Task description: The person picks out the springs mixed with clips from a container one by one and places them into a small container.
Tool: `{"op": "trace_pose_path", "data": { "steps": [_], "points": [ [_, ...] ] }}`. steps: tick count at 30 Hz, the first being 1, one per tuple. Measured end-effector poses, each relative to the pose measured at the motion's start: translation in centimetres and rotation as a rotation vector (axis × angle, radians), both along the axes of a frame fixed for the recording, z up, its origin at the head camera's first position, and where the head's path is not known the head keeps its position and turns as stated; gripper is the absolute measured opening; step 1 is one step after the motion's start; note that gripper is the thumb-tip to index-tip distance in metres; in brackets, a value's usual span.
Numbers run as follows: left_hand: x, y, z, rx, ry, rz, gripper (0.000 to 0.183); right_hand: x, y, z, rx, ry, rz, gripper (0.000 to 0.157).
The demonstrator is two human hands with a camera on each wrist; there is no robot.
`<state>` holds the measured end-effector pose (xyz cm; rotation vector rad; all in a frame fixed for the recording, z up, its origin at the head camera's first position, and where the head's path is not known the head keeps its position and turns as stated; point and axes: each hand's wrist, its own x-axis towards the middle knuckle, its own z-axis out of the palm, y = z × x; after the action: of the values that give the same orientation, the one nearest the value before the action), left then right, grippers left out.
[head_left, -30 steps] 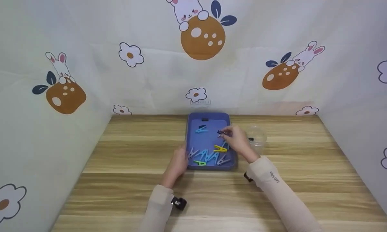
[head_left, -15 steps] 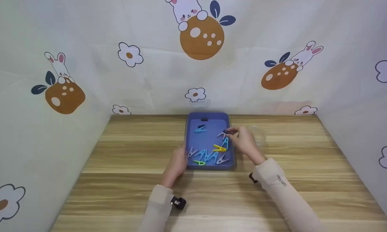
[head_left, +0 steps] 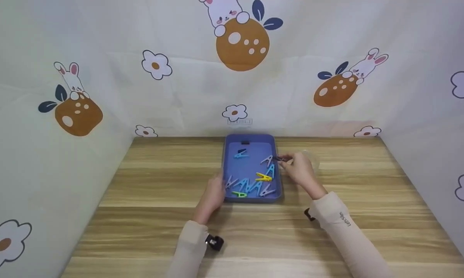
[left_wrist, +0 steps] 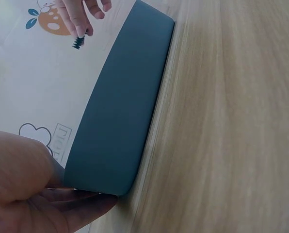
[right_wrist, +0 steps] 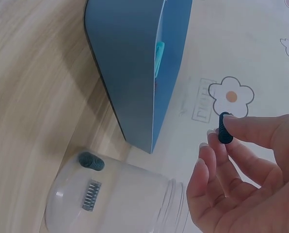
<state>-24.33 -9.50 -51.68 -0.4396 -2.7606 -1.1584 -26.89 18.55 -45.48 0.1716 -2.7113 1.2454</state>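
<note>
I'm pinching a small dark ribbed piece [right_wrist: 225, 128] btwn thumb & index of my R hand [head_left: 299, 168], other fingers loosely bent. Head view's showing it right by the R rim of the blue tray [head_left: 251, 166]. My L hand [head_left: 215, 191] is gripping the tray's L side toward the near end, fingers lying along the outer wall.

Clear jar [right_wrist: 130, 194] is standing upright on the table [head_left: 147, 185], just R of the tray, partly hiding behind my R hand in head view; a dark ribbed piece [right_wrist: 91, 160] + a coil-like one [right_wrist: 91, 195] are sitting low inside.

In the tray: black piece [head_left: 245, 143] lying at the far end, another black one [head_left: 242, 151] w/ a blue peg [head_left: 240, 155] beside it. Lilac peg [head_left: 267, 160], second blue peg [head_left: 271, 170] & yellow peg [head_left: 263, 177] are lining the R side. More blue + lilac pegs are lying at the near end w/ a green peg [head_left: 239, 194]. Printed cloth [head_left: 185, 85] is hanging behind.
</note>
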Motion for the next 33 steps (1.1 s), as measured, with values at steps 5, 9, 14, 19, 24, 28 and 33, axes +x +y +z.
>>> {"op": "trace_pose_path", "data": {
  "steps": [5, 9, 14, 19, 24, 28, 33],
  "points": [
    [-0.1, 0.0, -0.2, -0.014, 0.053, -0.009, 0.045, 0.1, 0.6, 0.1, -0.006, -0.022, -0.015, 0.023],
    [0.0, 0.0, -0.2, -0.008, 0.052, -0.009, 0.045, 0.2, 1.1, 0.1, 0.004, -0.015, -0.039, 0.023],
    [0.0, 0.0, -0.3, -0.028, 0.086, -0.003, 0.044, 0.4, 1.5, 0.1, -0.009, -0.001, -0.044, 0.022],
    [-0.1, 0.0, -0.4, -0.032, 0.093, 0.004, 0.042, 0.5, 2.1, 0.2, -0.001, 0.009, -0.051, 0.022],
    [-0.1, 0.0, -0.3, -0.019, 0.063, 0.006, 0.042, 0.6, 2.6, 0.2, 0.014, 0.023, -0.061, 0.021],
    [-0.1, 0.0, -0.3, -0.015, 0.063, 0.011, 0.042, 0.8, 2.9, 0.1, 0.016, 0.036, -0.06, 0.02],
    [-0.1, 0.1, -0.2, -0.005, 0.038, 0.017, 0.04, 0.9, 3.4, 0.1, 0.017, 0.043, -0.051, 0.02]
  ]
}}
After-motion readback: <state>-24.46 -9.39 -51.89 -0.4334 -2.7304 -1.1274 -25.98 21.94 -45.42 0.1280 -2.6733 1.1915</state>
